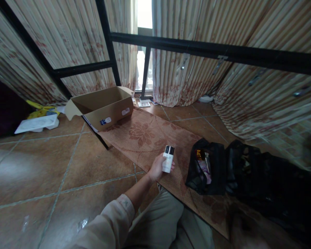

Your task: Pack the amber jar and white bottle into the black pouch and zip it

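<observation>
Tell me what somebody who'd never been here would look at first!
Probably the white bottle with its dark, shiny cap, held in the left hand near the middle of the picture. Next might come the open cardboard box at the far left end of the flowered cloth. Over on the right, something shiny and gold shows inside a black bag.

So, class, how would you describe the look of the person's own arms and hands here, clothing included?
The left hand wears no glove, and no watch or bracelet shows at its wrist. A loose, pale cream sleeve ends partway along the bare forearm; its cuff carries a faint pattern. The right hand cannot be made out.
</observation>
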The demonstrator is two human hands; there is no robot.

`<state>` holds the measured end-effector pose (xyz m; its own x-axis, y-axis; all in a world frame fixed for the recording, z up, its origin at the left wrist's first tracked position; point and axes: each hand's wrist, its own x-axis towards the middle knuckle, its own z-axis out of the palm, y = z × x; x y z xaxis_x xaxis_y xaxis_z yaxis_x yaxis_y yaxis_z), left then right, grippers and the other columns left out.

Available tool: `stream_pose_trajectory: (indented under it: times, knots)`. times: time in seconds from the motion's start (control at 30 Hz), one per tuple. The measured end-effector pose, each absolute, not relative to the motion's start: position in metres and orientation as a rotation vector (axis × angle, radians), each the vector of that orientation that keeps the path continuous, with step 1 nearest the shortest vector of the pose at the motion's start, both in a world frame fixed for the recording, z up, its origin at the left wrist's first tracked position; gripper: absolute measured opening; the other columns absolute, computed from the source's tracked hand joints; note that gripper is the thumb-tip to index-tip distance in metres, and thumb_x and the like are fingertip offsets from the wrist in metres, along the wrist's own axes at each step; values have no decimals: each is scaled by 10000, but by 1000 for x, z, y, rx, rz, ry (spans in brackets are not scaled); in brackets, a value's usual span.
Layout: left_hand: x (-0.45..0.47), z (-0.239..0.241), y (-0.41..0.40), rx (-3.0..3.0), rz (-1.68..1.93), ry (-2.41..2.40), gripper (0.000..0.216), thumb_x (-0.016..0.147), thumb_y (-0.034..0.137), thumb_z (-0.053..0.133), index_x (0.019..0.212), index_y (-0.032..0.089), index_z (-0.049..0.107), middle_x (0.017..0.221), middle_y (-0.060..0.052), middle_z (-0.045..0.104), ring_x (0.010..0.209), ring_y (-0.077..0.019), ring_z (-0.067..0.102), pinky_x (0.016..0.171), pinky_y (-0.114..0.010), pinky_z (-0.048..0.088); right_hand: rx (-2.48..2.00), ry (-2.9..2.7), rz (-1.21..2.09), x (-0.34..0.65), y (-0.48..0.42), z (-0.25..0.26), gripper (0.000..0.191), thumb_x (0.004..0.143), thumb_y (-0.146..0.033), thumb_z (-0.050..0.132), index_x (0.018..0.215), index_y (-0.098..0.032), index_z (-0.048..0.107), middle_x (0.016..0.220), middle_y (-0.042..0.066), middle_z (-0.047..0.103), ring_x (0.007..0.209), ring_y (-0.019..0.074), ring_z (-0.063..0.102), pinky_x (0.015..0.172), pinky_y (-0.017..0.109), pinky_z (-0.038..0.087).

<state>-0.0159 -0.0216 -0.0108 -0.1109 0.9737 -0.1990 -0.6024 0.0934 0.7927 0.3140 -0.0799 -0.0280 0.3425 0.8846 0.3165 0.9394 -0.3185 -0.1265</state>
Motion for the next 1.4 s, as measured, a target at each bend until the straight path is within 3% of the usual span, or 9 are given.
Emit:
stream_pose_trajectory:
  times: [0.23,0.6,1.4]
  knots:
    - [-15,-14,-21,495,1468,886,425,693,457,521,954,121,521,729,-92,668,569,-179,628,520,-275,494,-2292,-1636,-329,316,-80,-29,441,782,-493,450,984,-207,718,425,64,517,405,250,513,415,322,348]
    - [-16,-7,-23,538,1431,922,354,709,418,542,900,120,546,717,-86,671,529,-163,616,502,-268,497,-2297,-1709,-302,322,-79,-33,405,784,-461,465,950,-197,723,419,47,516,375,198,467,436,297,344]
    - [-14,2,-28,636,1432,1062,229,655,291,635,808,138,559,606,-13,631,446,-107,562,435,-208,448,-2481,-1694,-265,317,-79,-28,509,826,-526,387,1018,-171,699,414,65,540,403,242,531,437,316,390]
